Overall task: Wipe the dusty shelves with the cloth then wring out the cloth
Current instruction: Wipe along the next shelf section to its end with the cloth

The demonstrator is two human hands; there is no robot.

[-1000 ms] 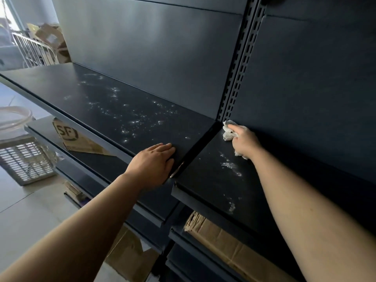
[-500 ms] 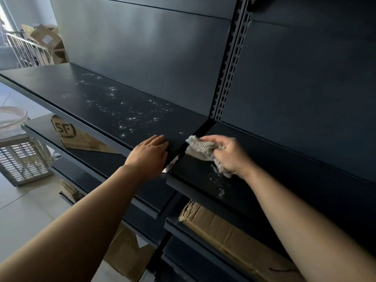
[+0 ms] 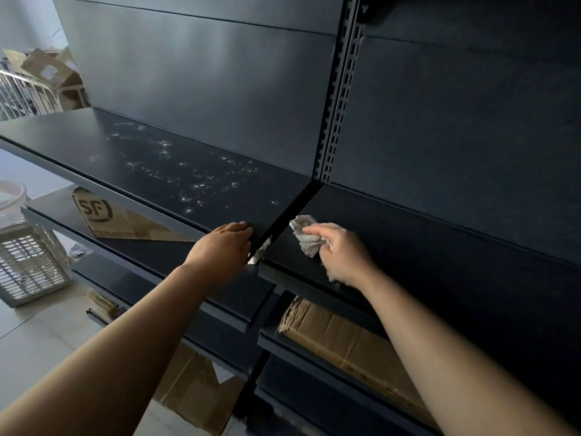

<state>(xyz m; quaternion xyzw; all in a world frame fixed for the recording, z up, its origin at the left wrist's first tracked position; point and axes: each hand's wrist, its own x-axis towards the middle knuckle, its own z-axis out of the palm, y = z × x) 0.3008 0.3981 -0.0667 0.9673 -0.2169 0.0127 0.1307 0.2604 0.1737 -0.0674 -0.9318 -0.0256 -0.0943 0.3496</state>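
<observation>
Clutched in the right hand: a crumpled white ribbed cloth, pressed onto the dark metal right shelf near its front left corner. Flat and open on the dusty, white-speckled left shelf: the left hand. Below, brown cardboard boxes.

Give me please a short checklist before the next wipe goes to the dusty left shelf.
1. Cloth gripped in right hand: ok.
2. Left hand braced on left shelf front edge: ok.
3. Right shelf free of visible dust: ok.
4. Left shelf free of dust: not ok, white specks remain.
5. Wiping path free of objects: ok.
6. Cloth damp enough: cannot tell.
</observation>
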